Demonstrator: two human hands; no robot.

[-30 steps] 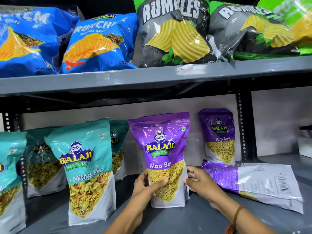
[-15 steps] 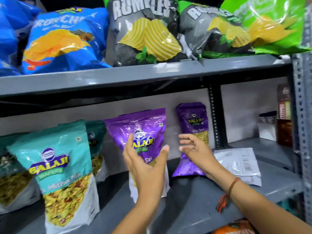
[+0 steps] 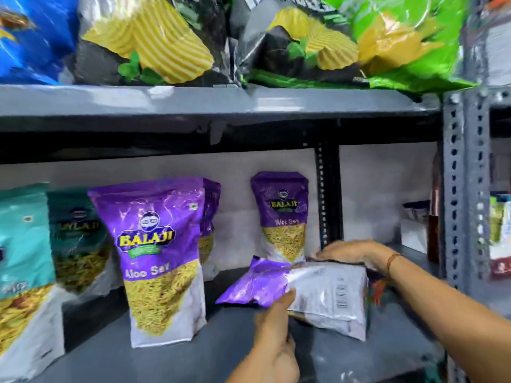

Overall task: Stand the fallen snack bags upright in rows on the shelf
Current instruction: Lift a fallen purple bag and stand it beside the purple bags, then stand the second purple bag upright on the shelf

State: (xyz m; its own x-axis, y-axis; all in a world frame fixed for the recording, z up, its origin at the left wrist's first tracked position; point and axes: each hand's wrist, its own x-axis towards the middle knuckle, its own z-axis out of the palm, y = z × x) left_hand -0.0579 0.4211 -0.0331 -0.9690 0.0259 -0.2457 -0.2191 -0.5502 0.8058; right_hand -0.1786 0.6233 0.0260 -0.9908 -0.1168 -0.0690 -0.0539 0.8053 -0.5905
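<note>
A fallen purple Aloo Sev bag (image 3: 312, 294) lies on its side on the grey lower shelf (image 3: 210, 352), back face with barcode up. My left hand (image 3: 276, 324) grips its near edge. My right hand (image 3: 356, 254) rests on its far top edge, fingers curled over it. One purple Aloo Sev bag (image 3: 160, 255) stands upright at the front, left of the fallen one. Another (image 3: 282, 217) stands behind it against the back wall, and a third (image 3: 210, 222) peeks out behind the front bag. Teal bags (image 3: 25, 261) stand at the left.
The upper shelf (image 3: 221, 100) holds large blue, grey and green chip bags (image 3: 166, 40) overhead. A perforated steel upright (image 3: 464, 217) bounds the shelf on the right, with boxes (image 3: 414, 225) behind it. Bare shelf shows in front of the fallen bag.
Both hands left the upright front purple bag and moved right onto the fallen bag. The view shifted right and closer.
</note>
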